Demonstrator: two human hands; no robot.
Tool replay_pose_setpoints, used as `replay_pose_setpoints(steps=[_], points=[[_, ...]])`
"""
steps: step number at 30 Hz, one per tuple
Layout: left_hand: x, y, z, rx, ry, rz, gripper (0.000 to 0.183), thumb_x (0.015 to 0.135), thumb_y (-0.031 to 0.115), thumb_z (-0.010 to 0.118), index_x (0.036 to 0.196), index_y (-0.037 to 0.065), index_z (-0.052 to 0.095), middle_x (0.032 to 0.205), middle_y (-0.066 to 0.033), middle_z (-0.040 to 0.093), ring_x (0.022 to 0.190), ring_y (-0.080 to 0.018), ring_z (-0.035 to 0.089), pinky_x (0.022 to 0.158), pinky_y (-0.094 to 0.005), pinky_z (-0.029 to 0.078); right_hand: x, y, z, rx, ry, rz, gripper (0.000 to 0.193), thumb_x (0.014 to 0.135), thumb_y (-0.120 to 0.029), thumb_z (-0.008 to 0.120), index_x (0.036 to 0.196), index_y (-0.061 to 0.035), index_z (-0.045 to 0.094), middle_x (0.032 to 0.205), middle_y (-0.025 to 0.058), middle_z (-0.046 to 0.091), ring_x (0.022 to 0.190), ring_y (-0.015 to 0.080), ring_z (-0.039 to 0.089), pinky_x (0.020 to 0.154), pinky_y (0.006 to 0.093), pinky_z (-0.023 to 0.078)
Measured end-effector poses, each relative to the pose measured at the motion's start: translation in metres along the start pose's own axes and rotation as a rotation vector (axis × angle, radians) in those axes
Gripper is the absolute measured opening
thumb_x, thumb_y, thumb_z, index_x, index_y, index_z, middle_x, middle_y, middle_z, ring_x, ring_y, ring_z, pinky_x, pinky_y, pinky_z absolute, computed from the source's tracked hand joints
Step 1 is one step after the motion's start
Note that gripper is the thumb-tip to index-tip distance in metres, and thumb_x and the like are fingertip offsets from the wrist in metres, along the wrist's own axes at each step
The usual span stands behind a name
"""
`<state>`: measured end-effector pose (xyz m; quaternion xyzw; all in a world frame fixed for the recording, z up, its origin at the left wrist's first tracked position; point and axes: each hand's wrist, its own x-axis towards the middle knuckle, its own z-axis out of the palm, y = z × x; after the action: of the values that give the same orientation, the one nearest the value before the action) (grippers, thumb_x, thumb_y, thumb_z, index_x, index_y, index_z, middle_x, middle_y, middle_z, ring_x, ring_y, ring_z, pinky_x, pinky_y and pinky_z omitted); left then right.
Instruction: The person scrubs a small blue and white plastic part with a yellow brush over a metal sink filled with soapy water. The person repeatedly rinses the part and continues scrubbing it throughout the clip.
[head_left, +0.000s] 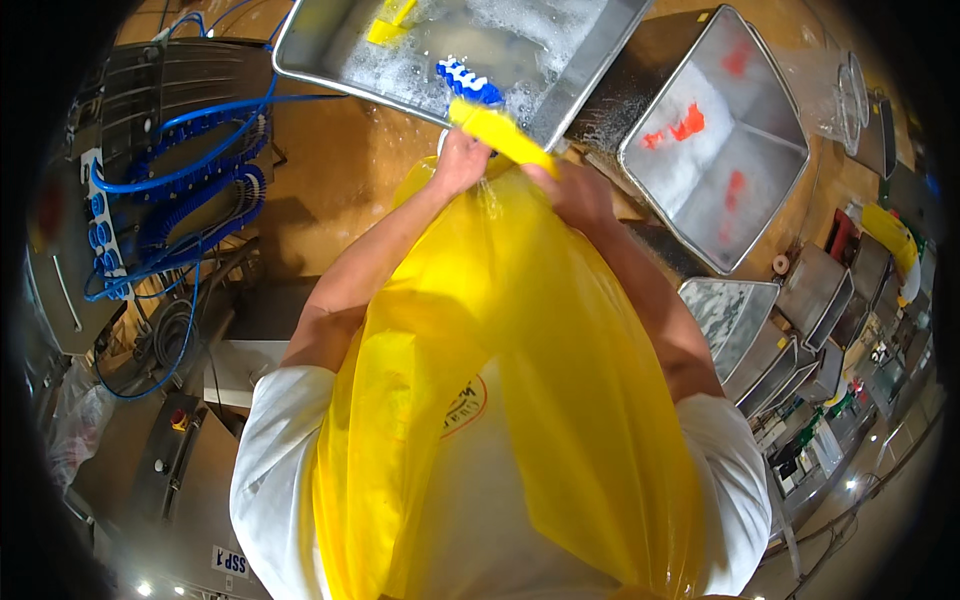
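Observation:
At the near edge of a metal tub (360, 88) of foamy water, my right hand (582, 190) grips the near end of a long yellow tool (505, 135), perhaps a brush, smeared by motion. My left hand (463, 163) is closed just below the tool's far end; what it holds is hidden. Beyond the yellow tool, a toothed blue-and-white part (468, 80) sticks out over the water; its near end is covered. A yellow handled piece (390, 28) lies in the foam farther left. A wet yellow apron (450, 300) covers my front.
To the right stands a second metal tub (720, 262) with suds and red pieces (688, 122). Blue hoses (200, 185) loop from machinery at the left. Several metal bins (815, 285) stand at the far right, on a brown wet floor (315, 165).

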<state>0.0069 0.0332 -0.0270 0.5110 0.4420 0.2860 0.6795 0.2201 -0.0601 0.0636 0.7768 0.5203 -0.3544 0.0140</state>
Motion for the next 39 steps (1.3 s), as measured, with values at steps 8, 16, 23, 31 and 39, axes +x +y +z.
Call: replay_pose_setpoints(steps=[8,16,23,31,39], points=[[-0.002,-0.001,-0.019,0.039,-0.129,-0.052,0.031,0.097,0.014,0.065,0.127,0.003,0.069,0.114,-0.0042,0.073,0.105,-0.0117,0.063,0.098,-0.0298,0.048,-0.019,0.071,-0.016,-0.228,-0.111,0.230,0.076,0.093,-0.076,0.045,0.117,-0.0105,0.075,0.108,0.0225,0.073,0.106,0.0376,0.070,0.092,0.0494,0.053],[-0.001,0.008,-0.015,0.041,-0.236,-0.238,0.035,0.095,0.019,0.067,0.124,-0.001,0.066,0.113,-0.0066,0.074,0.108,-0.0159,0.066,0.099,-0.0303,0.049,0.033,-0.028,-0.032,-0.141,-0.112,-0.083,0.079,0.091,-0.080,0.044,0.103,-0.0093,0.077,0.094,0.0199,0.074,0.095,0.0371,0.071,0.084,0.0458,0.055],[-0.009,0.015,-0.022,-0.249,-0.183,-0.267,0.029,0.095,0.017,0.065,0.118,0.000,0.069,0.110,-0.0075,0.074,0.103,-0.0134,0.067,0.094,-0.0282,0.050,0.006,0.092,-0.047,-0.228,0.019,0.094,0.077,0.089,-0.084,0.043,0.103,-0.0166,0.079,0.089,0.0113,0.076,0.087,0.0327,0.072,0.079,0.0419,0.054],[-0.005,0.030,-0.019,0.049,-0.195,-0.182,0.027,0.092,0.009,0.066,0.116,-0.001,0.070,0.107,-0.0066,0.076,0.102,-0.0153,0.069,0.094,-0.0302,0.052,0.025,0.060,-0.024,-0.171,-0.186,0.041,0.078,0.088,-0.081,0.049,0.093,-0.0095,0.079,0.090,0.0180,0.075,0.092,0.0366,0.073,0.079,0.0448,0.056],[-0.009,0.021,-0.006,-0.069,-0.300,-0.249,0.032,0.089,0.002,0.065,0.121,0.000,0.068,0.110,-0.0057,0.074,0.099,-0.0141,0.068,0.091,-0.0307,0.052,0.028,-0.003,-0.021,0.129,-0.135,0.047,0.077,0.088,-0.081,0.051,0.097,-0.0102,0.080,0.093,0.0189,0.075,0.097,0.0356,0.072,0.085,0.0440,0.054]])
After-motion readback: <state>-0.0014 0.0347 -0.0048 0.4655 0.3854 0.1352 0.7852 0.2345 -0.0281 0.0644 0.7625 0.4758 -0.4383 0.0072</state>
